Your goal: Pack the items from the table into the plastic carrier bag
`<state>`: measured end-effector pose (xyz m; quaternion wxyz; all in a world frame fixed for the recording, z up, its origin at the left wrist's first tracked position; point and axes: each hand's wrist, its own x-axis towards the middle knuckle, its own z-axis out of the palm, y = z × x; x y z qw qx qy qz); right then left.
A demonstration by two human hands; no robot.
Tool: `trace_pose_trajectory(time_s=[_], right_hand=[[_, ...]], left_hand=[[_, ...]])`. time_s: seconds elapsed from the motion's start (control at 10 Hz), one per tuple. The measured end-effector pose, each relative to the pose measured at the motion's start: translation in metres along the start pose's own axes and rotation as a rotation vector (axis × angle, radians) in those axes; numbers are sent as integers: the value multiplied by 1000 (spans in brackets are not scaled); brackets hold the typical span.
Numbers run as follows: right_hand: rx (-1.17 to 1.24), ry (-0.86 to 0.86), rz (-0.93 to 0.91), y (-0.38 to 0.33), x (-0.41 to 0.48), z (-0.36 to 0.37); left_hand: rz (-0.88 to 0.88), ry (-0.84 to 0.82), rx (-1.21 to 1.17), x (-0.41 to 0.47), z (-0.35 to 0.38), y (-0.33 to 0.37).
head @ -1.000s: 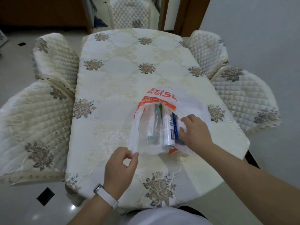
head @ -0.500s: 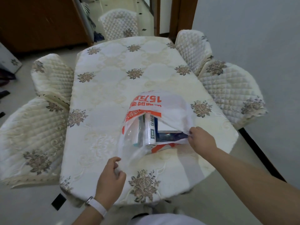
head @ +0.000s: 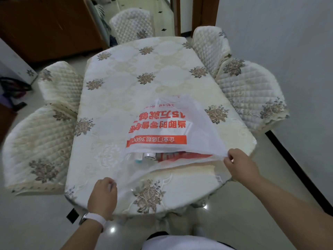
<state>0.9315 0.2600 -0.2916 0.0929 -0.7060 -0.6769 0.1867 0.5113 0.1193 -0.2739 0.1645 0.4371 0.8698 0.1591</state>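
A white plastic carrier bag [head: 171, 123] with orange-red print lies on the table [head: 144, 83], its mouth facing me. Inside the mouth I see the ends of a white tube [head: 149, 156] and a teal-tipped item [head: 138, 157], plus a red and white pack [head: 180, 156]. My left hand [head: 103, 197], with a white watch strap on the wrist, is closed on the bag's left handle near the table's front edge. My right hand [head: 239, 164] pinches the right handle at the bag's right corner. The handles are stretched apart between my hands.
Quilted cream chairs surround the table: two on the left [head: 36, 141], two on the right [head: 252, 94], one at the far end [head: 131, 24]. A grey wall [head: 288, 42] runs close on the right. A brown wooden cabinet [head: 45, 27] stands at the back left.
My hands have drawn apart and toward me, pulling the bag's handles taut. The bag's upper layer has flattened over the items, so only their near ends show. The view has pulled back.
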Motion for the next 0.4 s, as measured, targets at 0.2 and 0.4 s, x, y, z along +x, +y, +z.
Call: trace_pose_trajectory(time_s=[0.2,0.4], right_hand=[[-91,-189,-26,-4,5,15],[-93,3,-185,-10,-5,9]], left_hand=[[-63,-53,-37,-15,12,1],[-60,64,-95,-31,9,15]])
